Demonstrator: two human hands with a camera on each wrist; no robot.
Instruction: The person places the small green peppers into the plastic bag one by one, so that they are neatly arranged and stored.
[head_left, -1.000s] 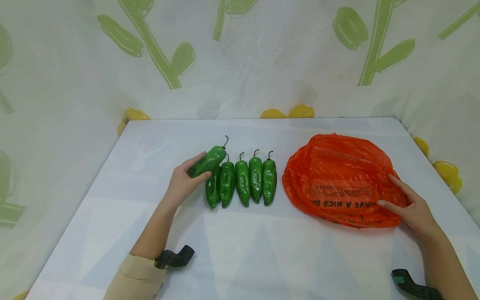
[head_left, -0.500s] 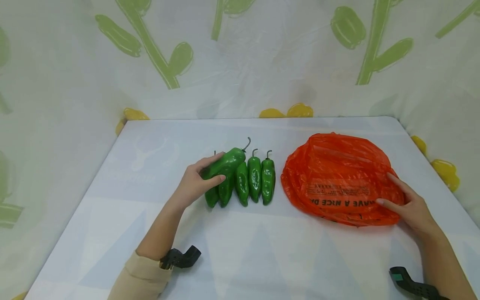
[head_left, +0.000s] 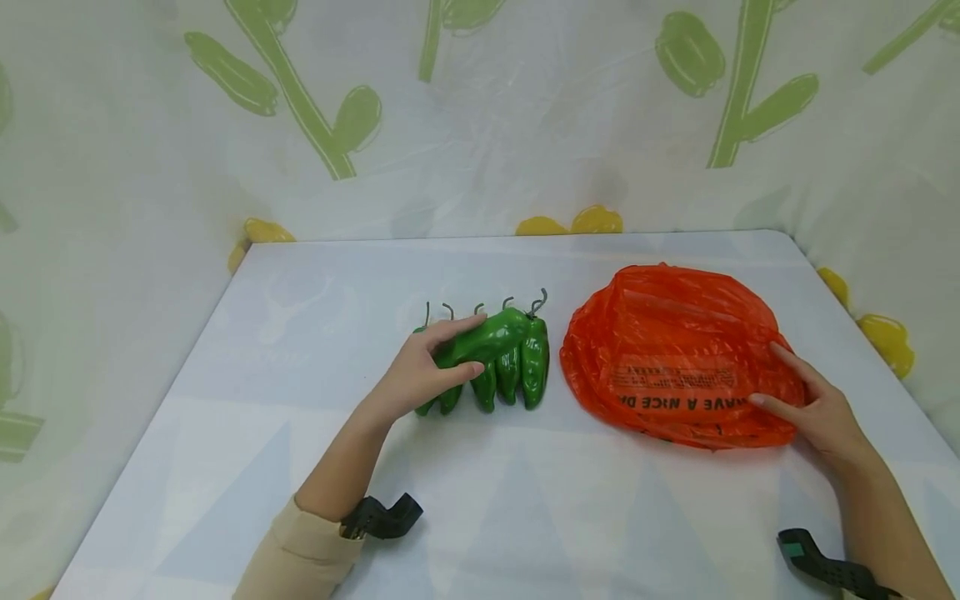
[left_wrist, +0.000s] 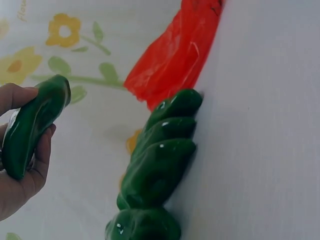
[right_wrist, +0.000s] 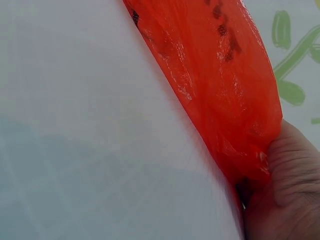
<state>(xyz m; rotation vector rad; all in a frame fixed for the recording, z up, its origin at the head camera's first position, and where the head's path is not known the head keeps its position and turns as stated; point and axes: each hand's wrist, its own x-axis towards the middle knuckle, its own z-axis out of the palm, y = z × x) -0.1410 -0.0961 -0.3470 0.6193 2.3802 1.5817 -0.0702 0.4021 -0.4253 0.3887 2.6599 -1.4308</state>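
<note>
My left hand (head_left: 420, 371) grips a long green pepper (head_left: 497, 333) around its lower end, with the stem end pointing up and right. In the left wrist view, that pepper (left_wrist: 37, 120) sits between thumb and fingers, raised off the table. Beneath it in the head view, several more green peppers (head_left: 535, 362) lie side by side in a row, stems away from me; the hand and held pepper partly cover them. My right hand (head_left: 832, 421) holds the right edge of a crumpled red plastic bag (head_left: 675, 325). Some of its fingers are hidden by the plastic.
A white table (head_left: 585, 508) with pale blue triangles bears everything. Behind it hangs a white sheet (head_left: 525, 125) printed with green stems and yellow flowers. The bag stands just right of the pepper row. A dark wrist camera (head_left: 390, 517) sits on each wrist.
My left hand has carried the held pepper rightward over the row, toward the bag, and the pepper has tilted flatter. The right hand and bag have stayed in place.
</note>
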